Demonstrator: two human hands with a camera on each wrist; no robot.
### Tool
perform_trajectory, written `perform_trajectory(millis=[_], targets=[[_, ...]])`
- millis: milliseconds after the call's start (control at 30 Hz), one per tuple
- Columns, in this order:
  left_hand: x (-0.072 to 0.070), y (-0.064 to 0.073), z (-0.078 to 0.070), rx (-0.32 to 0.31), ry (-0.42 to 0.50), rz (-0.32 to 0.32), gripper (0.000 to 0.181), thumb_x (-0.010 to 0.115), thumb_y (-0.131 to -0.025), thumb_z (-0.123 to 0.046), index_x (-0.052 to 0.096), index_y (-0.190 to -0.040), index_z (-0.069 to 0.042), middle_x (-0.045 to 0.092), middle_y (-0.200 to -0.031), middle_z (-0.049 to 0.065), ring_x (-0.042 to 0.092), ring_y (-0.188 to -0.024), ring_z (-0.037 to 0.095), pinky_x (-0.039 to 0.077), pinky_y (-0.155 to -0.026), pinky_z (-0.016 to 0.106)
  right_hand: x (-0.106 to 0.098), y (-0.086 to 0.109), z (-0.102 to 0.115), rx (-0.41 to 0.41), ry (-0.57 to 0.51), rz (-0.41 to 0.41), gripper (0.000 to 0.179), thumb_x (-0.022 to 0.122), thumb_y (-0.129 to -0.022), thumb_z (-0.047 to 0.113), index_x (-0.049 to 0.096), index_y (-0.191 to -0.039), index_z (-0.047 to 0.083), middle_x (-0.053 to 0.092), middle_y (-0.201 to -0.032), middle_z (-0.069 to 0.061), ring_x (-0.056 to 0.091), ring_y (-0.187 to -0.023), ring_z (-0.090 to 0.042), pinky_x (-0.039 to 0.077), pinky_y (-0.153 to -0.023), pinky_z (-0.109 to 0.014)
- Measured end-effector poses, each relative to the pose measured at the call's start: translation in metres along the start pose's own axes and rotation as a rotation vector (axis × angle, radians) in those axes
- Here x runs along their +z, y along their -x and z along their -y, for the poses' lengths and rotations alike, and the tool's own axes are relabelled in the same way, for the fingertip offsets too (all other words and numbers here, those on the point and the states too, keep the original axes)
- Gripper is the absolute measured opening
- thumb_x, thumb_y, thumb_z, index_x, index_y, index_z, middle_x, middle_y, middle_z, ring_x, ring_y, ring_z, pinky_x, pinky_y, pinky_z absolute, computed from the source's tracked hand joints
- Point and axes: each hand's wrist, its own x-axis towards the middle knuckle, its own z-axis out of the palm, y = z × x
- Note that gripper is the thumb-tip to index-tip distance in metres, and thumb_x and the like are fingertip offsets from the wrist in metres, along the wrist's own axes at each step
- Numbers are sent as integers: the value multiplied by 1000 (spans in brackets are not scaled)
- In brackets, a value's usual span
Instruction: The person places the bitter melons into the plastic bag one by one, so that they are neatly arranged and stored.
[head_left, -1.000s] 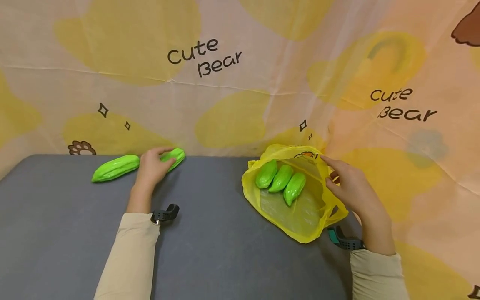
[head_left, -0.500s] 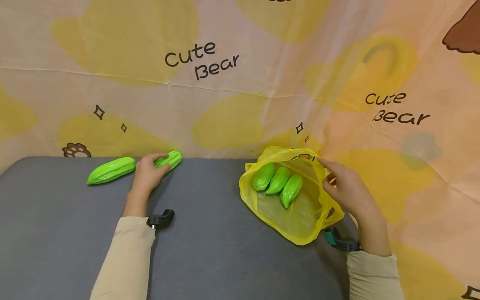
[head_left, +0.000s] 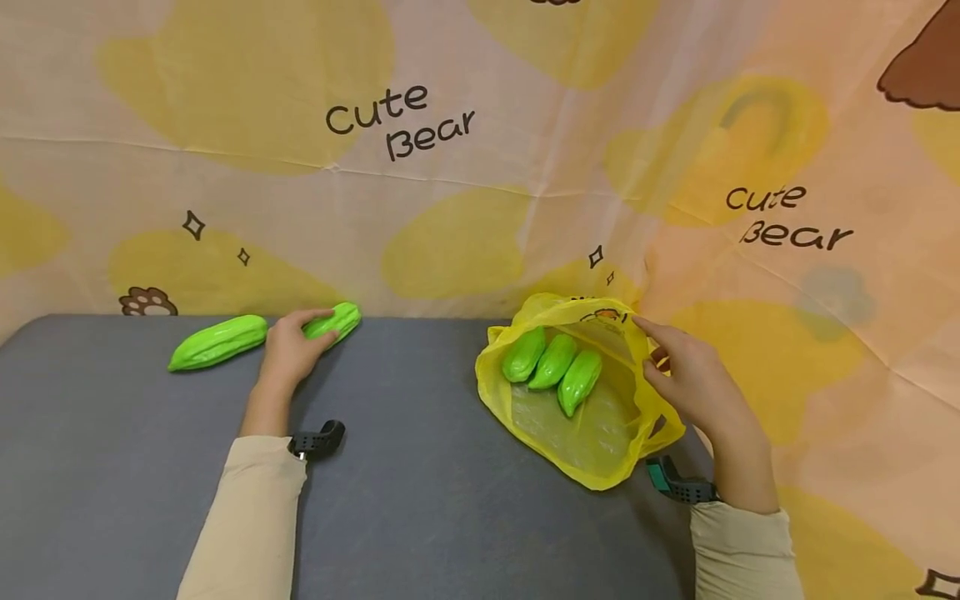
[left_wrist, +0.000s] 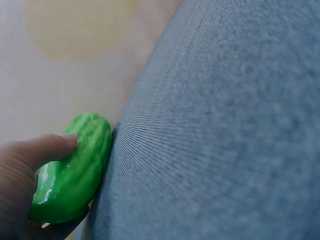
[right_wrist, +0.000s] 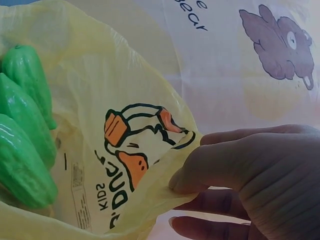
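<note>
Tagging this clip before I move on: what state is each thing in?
Yellow bag: mouth open
Bagged gourds: three, lying side by side
Held gourd: gripped; whether lifted is unclear
Loose gourd: lying on the grey table
Left hand: gripping the held gourd
Right hand: pinching the bag's rim

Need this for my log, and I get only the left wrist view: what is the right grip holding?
Observer: The right grip pinches the edge of a yellow bag.
Operator: Can you see anything in the bag?
Observer: Yes, three gourds, lying side by side.
Operator: I see the held gourd in the left grip. Is any other outside the bag?
Observer: One loose gourd lies on the table, to the left of that grip.
</note>
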Motion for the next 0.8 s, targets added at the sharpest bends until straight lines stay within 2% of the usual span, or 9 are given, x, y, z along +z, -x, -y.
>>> perform_trajectory(millis=[300, 500, 633, 800], targets=[[-3, 0, -1, 12, -27, 4, 42, 70, -95, -19, 66, -133, -3, 57, -142, 27, 48, -136, 49, 38, -112, 63, 1, -1, -1, 2, -2, 2, 59, 63, -90, -1, 50, -148, 2, 65, -130, -24, 68, -89, -31, 58, -71, -43], [-4, 0, -5, 52, -30, -34, 40, 73, -93, -20, 69, -129, -3, 63, -135, 25, 54, -131, 47, 41, -110, 61, 2, -1, -1, -5, -4, -1, 60, 63, -90, -2, 50, -148, 2, 65, -131, -24, 69, -88, -31, 58, -70, -41], [-7, -3, -15, 62, 2, -68, 40, 74, -92, -22, 70, -127, -4, 66, -132, 24, 58, -127, 45, 44, -107, 58, 2, -1, -1, 0, -5, 0, 60, 63, -90, -2, 50, -148, 2, 65, -131, -24, 69, -87, -30, 57, -70, -39], [-13, -6, -39, 71, 78, -81, 41, 74, -92, -25, 70, -128, -6, 66, -133, 23, 59, -128, 43, 45, -106, 57, 2, -1, -1, 5, -2, 5, 59, 62, -90, -2, 49, -148, 2, 65, -131, -24, 68, -87, -30, 56, -69, -37]])
